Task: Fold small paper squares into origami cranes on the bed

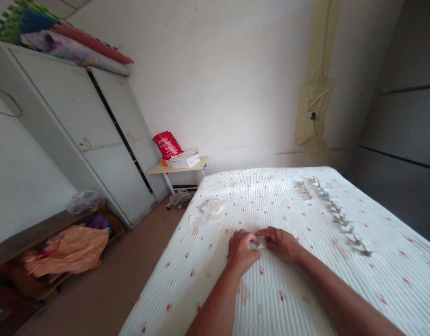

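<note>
Two rows of folded-paper figures (338,218) at frame right appear done, one paper piece (257,244) at lower centre is finger-pinched by left hand (241,247) and right hand (282,242), seemingly unfinished, and paper sheets (212,206) centre-left look unused.

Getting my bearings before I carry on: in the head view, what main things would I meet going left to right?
Crumpled orange sheeting → red bag → white papers → left hand → right hand → rows of small grey-white pieces.
</note>
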{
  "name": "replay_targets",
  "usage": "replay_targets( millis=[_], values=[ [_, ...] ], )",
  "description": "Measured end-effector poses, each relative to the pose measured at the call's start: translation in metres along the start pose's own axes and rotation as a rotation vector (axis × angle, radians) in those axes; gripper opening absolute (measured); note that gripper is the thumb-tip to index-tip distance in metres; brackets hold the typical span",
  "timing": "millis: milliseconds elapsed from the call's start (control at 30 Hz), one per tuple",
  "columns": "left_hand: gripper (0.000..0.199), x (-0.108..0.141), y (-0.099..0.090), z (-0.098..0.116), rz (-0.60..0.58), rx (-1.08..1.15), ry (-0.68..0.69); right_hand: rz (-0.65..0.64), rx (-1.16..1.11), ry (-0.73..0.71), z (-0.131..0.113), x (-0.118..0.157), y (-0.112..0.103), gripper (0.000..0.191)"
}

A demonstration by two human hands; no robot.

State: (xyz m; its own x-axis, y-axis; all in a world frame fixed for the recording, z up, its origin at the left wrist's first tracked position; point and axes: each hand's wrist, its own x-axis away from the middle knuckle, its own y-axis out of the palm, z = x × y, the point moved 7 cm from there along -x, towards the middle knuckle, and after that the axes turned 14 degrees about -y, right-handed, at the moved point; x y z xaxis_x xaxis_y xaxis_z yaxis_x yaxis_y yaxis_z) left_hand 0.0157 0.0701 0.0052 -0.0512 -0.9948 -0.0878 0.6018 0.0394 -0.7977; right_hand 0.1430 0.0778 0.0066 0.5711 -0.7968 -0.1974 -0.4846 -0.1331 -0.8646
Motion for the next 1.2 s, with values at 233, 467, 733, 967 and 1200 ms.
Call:
replay_targets(
  millis=[233,467,733,967,1200],
  values=[
    [0.018,0.002,0.005,0.003,0.031,-0.047,0.046,-0.045,0.033,-0.013,-0.004,-0.001,-0.001,0.05],
    [0.012,0.002,0.008,0.004,0.05,-0.033,0.081,-0.071,0.045,0.007,-0.004,-0.002,0.002,0.043],
    [0.016,0.002,0.003,0.006,0.072,0.067,0.112,-0.03,0.034,0.007,-0.003,-0.002,-0.002,0.036],
    [0.014,-0.002,-0.002,0.001,0.101,0.187,0.079,0.022,0.012,0.016,-0.005,0.0,-0.006,0.029],
    [0.006,-0.006,-0.002,-0.01,0.054,0.376,-0.013,0.125,-0.224,-0.018,-0.003,0.001,-0.004,0.019]
  ],
)
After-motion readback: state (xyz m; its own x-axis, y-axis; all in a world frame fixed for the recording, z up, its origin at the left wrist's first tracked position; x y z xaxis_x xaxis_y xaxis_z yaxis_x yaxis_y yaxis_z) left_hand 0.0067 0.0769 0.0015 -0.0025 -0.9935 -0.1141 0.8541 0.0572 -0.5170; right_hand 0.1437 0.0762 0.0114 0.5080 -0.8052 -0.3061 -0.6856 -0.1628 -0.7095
